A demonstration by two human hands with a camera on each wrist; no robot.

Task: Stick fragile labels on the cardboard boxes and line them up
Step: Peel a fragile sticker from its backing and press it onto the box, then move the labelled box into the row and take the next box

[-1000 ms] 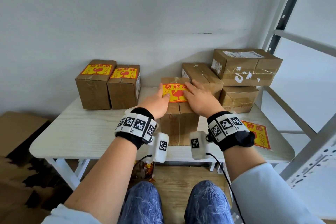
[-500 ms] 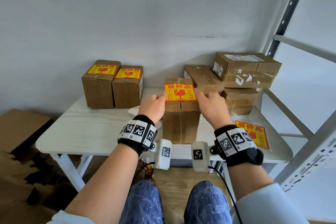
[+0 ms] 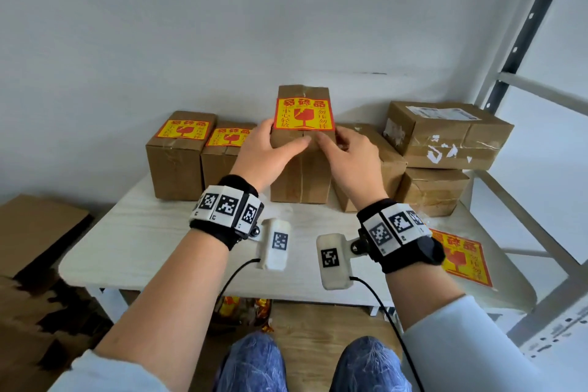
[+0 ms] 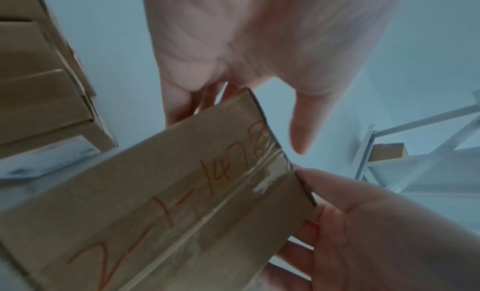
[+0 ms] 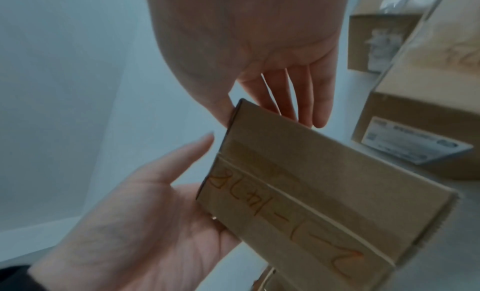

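A brown cardboard box (image 3: 302,165) with a yellow-and-red fragile label (image 3: 304,113) on its top is between my hands, top tilted toward me. My left hand (image 3: 265,153) presses its left side with straight fingers (image 4: 179,102), thumb (image 3: 294,145) across the front. On the other side my right hand (image 3: 348,153) does the same, its fingers (image 5: 301,94) flat on the side. Orange handwriting runs down the box front (image 4: 168,203) (image 5: 311,192). I cannot tell whether the base touches the table (image 3: 152,242).
Two labelled boxes (image 3: 178,162) (image 3: 222,165) stand side by side at the back left. Unlabelled boxes (image 3: 445,134) (image 3: 432,191) are stacked at the back right. A spare label sheet (image 3: 461,258) lies near the right edge. A metal rack (image 3: 525,41) rises on the right.
The labelled box has gone up and back from the table's front, now tilted toward me. Both hands slid from the label on top down to the box's sides.
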